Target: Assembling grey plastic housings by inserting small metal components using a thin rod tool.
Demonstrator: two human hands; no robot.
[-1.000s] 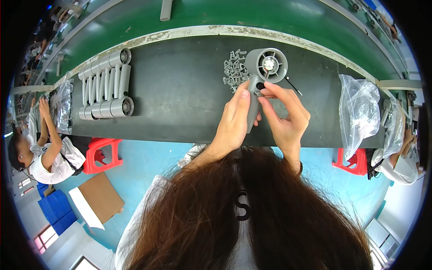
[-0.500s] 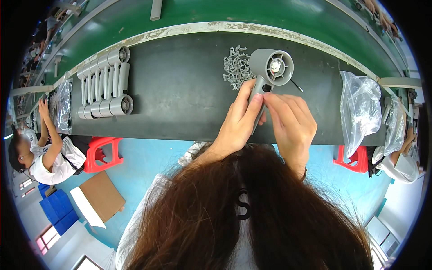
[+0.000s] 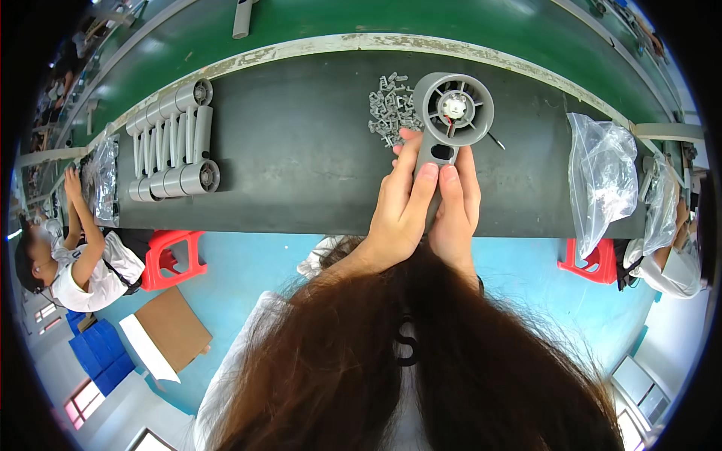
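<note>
While both hands (image 3: 398,210) (image 3: 454,218) clasp a grey fan (image 3: 454,106), what the bag (image 3: 603,177) holds is unclear.

Floor's a smooth light-blue one (image 3: 248,263), red plastic stools (image 3: 176,259) on either side. Long dark-grey workbench (image 3: 293,150) runs across, and a chipped whitish rail (image 3: 361,41) splits it from a glossy green surface (image 3: 323,19). Pale walls (image 3: 669,331), plus bright rectangular windows (image 3: 87,398) down in the lower corners.

grey handled fan housing (image 3: 450,140), held, facing up
</note>
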